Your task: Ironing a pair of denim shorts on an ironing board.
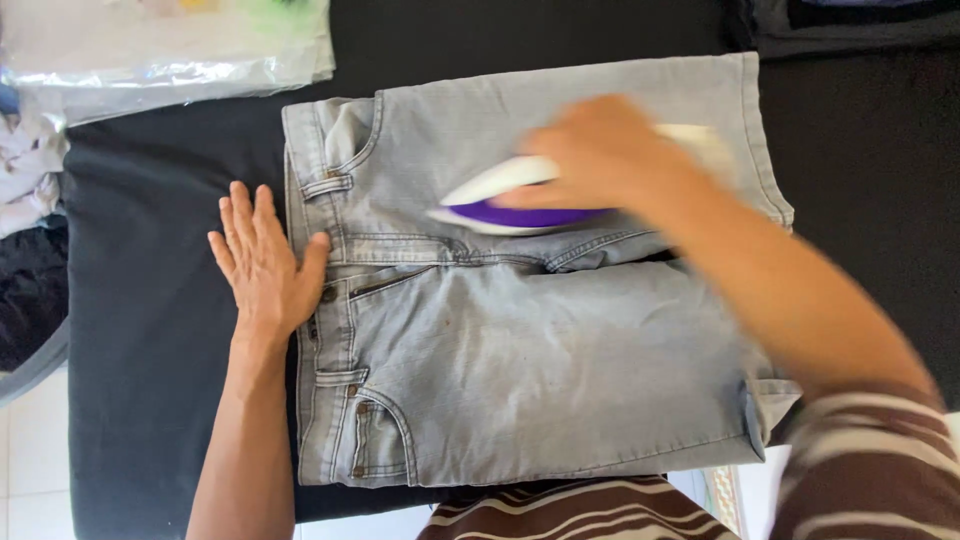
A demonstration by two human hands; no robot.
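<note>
Light grey-blue denim shorts point(520, 370) lie flat on a black ironing surface point(150, 330), waistband to the left. My left hand point(262, 262) presses flat on the surface at the waistband, fingers spread, thumb touching the denim. My right hand point(600, 150) grips the handle of a white and purple iron point(500, 200), which rests on the upper leg of the shorts with its tip pointing left. The hand and iron are blurred by motion.
A clear plastic bag with folded cloth point(170, 45) lies at the top left. Crumpled clothes point(30, 170) sit at the left edge. Dark fabric point(850, 25) is at the top right. White tiled floor point(35, 450) shows at the bottom left.
</note>
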